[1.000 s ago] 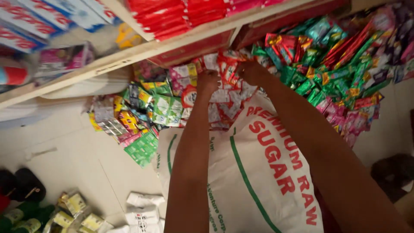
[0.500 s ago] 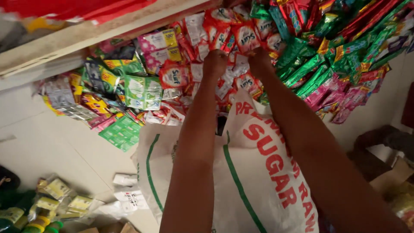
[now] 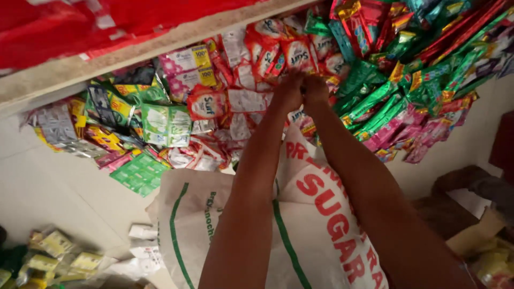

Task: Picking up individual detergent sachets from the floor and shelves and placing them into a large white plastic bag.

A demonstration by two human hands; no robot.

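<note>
Head view: pale wall (image 3: 48, 182) behind, wooden shelf edge (image 3: 134, 59) ran across the top with red packs (image 3: 80, 27) stacked above it. Strips of small sachets hung under the shelf in a dense curtain: red-and-white sachet strips (image 3: 278, 51) in the middle, green sachet strips (image 3: 385, 96) and pink ones (image 3: 423, 131) to the right, mixed green, yellow and silver sachets (image 3: 123, 118) to the left. Too many to count.

One big white woven sack (image 3: 316, 235) with red lettering and green stripes sat below, filling the lower centre. More small yellow packets (image 3: 59, 257) lay bottom left; a cardboard box (image 3: 476, 241) bottom right.

Two arms were raised. Left hand (image 3: 289, 91) and right hand (image 3: 317, 90) were close together, fingers curled in against the red-and-white strips just above the sack top. Blurred, so can't tell exactly what each pinched.
</note>
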